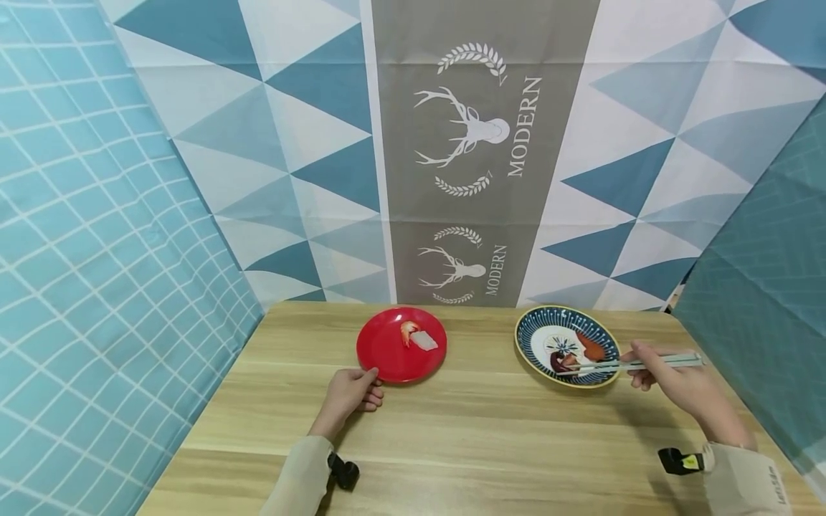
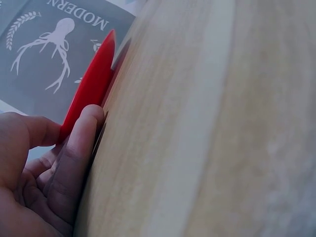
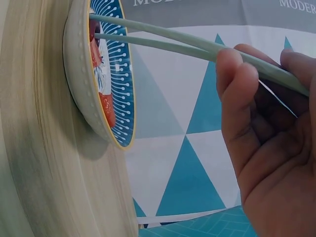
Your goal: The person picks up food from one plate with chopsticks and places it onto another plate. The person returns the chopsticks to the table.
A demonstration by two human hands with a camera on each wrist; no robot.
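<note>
With your left hand (image 1: 353, 393), you are pinching the near left rim of the red plate (image 1: 382, 352), which is resting on the far part of the wooden table (image 1: 452, 444), left of the patterned bowl (image 1: 531, 337). A shrimp (image 1: 406, 332) and a pale slab (image 1: 424, 340) are lying on the plate. With your right hand (image 1: 665, 376), you are grasping the pale green chopsticks (image 1: 687, 360) just right of the bowl. Their tips are reaching to a dark red piece (image 1: 556, 361) at its near side; whether they are squeezing it, I cannot tell. An orange-red piece (image 1: 591, 347) is lying farther right inside.
</note>
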